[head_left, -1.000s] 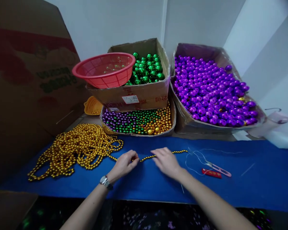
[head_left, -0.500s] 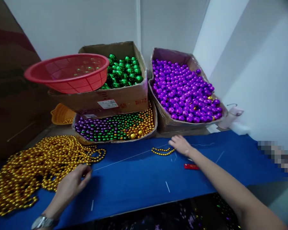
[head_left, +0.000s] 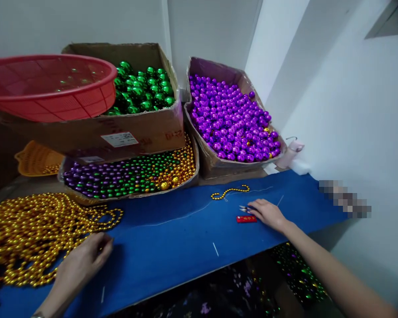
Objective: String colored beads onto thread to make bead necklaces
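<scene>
My left hand (head_left: 86, 258) is pinched shut just right of a heap of gold bead strings (head_left: 36, 234). A thin white thread (head_left: 172, 219) trails from its side across the blue cloth, sagging, to a short gold bead strand (head_left: 230, 191) lying in an S shape. My right hand (head_left: 267, 213) rests low on the cloth, its fingers closed around the handle of small thread snips (head_left: 243, 208) whose metal tips point left. Just below the snips lies a small red rectangular piece (head_left: 246, 219) with gold markings. My right fingers partly cover the snips.
Behind are a carton of purple balls (head_left: 230, 119), a carton of green balls (head_left: 146, 90) bearing a red basket (head_left: 53, 108), and a lower box of mixed beads (head_left: 129, 176). A yellow basket (head_left: 36, 159) stands left. Thread scraps dot the blue cloth (head_left: 172, 256).
My right hand has left the gold strand and moved down to the snips. The strand now lies in an S, and the thread has gone from taut to slack. The view has shifted right.
</scene>
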